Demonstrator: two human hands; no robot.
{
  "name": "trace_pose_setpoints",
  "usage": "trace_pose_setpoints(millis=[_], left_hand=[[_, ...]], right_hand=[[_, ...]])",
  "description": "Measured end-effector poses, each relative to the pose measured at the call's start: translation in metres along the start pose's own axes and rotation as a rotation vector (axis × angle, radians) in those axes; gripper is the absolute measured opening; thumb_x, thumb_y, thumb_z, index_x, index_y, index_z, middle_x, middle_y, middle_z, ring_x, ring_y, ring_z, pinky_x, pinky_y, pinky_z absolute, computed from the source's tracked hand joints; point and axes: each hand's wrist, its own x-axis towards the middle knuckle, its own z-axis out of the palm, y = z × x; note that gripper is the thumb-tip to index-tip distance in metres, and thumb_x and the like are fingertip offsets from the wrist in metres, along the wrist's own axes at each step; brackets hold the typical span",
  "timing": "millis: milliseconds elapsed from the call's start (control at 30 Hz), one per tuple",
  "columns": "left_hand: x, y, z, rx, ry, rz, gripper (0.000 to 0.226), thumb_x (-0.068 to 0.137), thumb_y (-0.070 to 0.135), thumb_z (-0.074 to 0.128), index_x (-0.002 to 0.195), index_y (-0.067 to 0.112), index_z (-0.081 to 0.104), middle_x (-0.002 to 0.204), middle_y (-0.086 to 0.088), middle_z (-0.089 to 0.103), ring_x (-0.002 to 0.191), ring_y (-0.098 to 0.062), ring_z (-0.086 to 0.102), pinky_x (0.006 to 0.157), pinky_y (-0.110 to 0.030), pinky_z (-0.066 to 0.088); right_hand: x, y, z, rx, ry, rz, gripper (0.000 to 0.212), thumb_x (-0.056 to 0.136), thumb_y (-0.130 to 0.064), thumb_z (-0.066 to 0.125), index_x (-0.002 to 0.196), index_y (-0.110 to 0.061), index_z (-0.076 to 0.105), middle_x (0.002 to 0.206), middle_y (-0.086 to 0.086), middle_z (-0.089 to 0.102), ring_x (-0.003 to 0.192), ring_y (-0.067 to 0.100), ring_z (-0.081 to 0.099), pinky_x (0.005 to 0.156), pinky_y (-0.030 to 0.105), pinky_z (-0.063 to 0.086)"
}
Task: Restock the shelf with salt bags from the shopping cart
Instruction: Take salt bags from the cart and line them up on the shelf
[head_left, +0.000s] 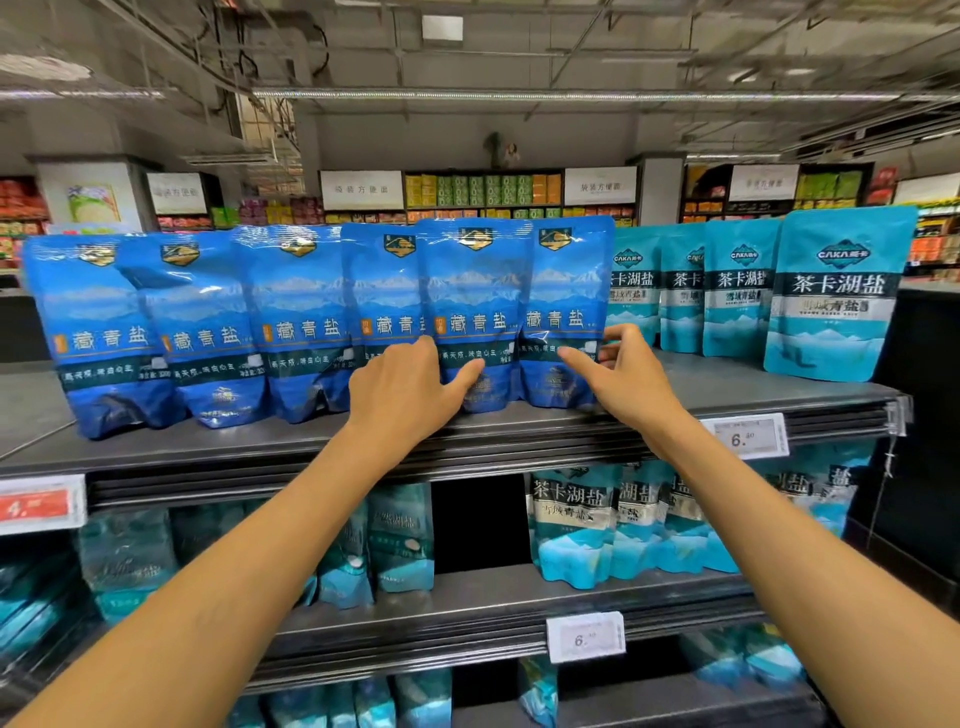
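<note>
Deep blue salt bags (311, 322) with gold emblems, turquoise bags (836, 296), dark grey shelf (727, 384)

Top shelf (727, 387): six dark-blue salt bags (475, 312), four teal bags (836, 296).

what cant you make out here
- Shopping cart: outside the head view.
- Red price tag at the left edge: digits blurred.
- Right hand: its fingers reach behind the rightmost blue salt bag, grip unclear.
- Lower shelf bags at left: print blurred.

Glossy crinkly plastic salt bags (475, 312) w/ shiny highlights; shelf (727, 384) dark matt smooth metal; price tag (745, 435) white plastic.
</note>
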Motion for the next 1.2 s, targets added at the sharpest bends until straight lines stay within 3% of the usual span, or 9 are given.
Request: trace_pose_setpoints(millis=[133,200,267,367,467,600,733,900,1200], left_hand=[[-0.006,-0.008,-0.004,-0.109,0.07,-0.04,0.054,0.096,0.063,0.035,0.071,0.018,0.05,0.064,0.002,0.056,0.058,-0.022,0.054,0.05,-0.03,0.038],[-0.013,-0.014,-0.008,-0.174,0.165,-0.043,0.045,0.097,0.059,0.037,0.068,0.025,0.046,0.062,0.008,0.053,0.054,-0.009,0.049,0.046,-0.025,0.027],[-0.026,-0.022,-0.015,-0.274,0.225,-0.051,0.041,0.097,0.057,0.039,0.068,0.029,0.041,0.061,0.008,0.052,0.053,-0.002,0.047,0.045,-0.024,0.024],[-0.053,-0.037,-0.022,-0.532,0.217,-0.106,0.041,0.096,0.06,0.038,0.072,0.028,0.046,0.065,0.008,0.055,0.053,-0.01,0.047,0.049,-0.028,0.034],[-0.093,-0.055,-0.03,-0.885,0.127,-0.192,0.042,0.096,0.055,0.043,0.074,0.021,0.052,0.054,0.007,0.041,0.048,-0.015,0.033,0.047,-0.027,0.028],[-0.159,-0.087,-0.042,-1.081,0.085,-0.385,0.037,0.102,0.037,0.044,0.077,0.014,0.056,0.051,-0.001,0.04,0.04,-0.011,0.028,0.038,-0.019,0.024],[-0.246,-0.131,-0.062,-1.037,0.162,-0.633,0.037,0.104,0.032,0.041,0.073,0.017,0.057,0.05,-0.001,0.041,0.036,-0.01,0.028,0.038,-0.013,0.023],[-0.374,-0.185,-0.095,-0.827,0.264,-0.935,0.038,0.104,0.032,0.041,0.073,0.019,0.058,0.046,0.002,0.043,0.036,-0.012,0.03,0.039,-0.016,0.026],[-0.57,-0.26,-0.18,-0.602,0.627,-1.469,0.041,0.104,0.025,0.039,0.071,0.009,0.058,0.042,0.0,0.047,0.025,-0.006,0.033,0.03,-0.011,0.023]], right_hand=[[-0.018,-0.001,0.002,-0.078,0.305,-0.152,0.039,0.093,-0.039,0.063,0.114,-0.011,0.045,0.109,0.005,0.048,0.098,0.022,0.054,0.089,0.037,0.047],[-0.033,-0.006,0.002,-0.018,0.454,-0.27,0.023,0.095,-0.032,0.058,0.105,-0.014,0.047,0.102,0.002,0.05,0.089,0.015,0.053,0.083,0.03,0.047],[-0.051,-0.012,0.007,0.089,0.469,-0.353,0.012,0.096,-0.026,0.056,0.098,-0.017,0.049,0.091,-0.002,0.056,0.075,0.005,0.052,0.071,0.018,0.044],[-0.084,-0.025,0.023,0.277,0.34,-0.338,0.011,0.096,-0.023,0.056,0.089,-0.022,0.049,0.072,-0.012,0.052,0.059,0.009,0.046,0.057,0.028,0.043],[-0.122,-0.033,0.047,0.406,0.223,-0.307,0.013,0.096,-0.028,0.055,0.086,-0.023,0.049,0.068,0.009,0.05,0.056,0.036,0.044,0.053,0.05,0.04],[-0.17,-0.037,0.082,0.503,0.075,-0.287,0.017,0.095,-0.031,0.057,0.082,-0.021,0.053,0.067,0.016,0.05,0.055,0.042,0.045,0.049,0.051,0.04],[-0.225,-0.029,0.135,0.627,-0.156,-0.206,0.022,0.096,-0.029,0.061,0.078,-0.021,0.052,0.06,0.013,0.048,0.046,0.03,0.042,0.041,0.035,0.035],[-0.313,-0.028,0.214,0.811,-0.586,0.034,0.024,0.083,-0.037,0.065,0.067,-0.026,0.051,0.052,0.008,0.05,0.035,0.017,0.038,0.038,0.019,0.033],[-0.462,-0.069,0.341,0.809,-1.018,0.119,0.028,0.092,0.002,0.061,0.071,-0.005,0.044,0.046,0.007,0.043,0.032,0.013,0.036,0.035,0.017,0.031]])
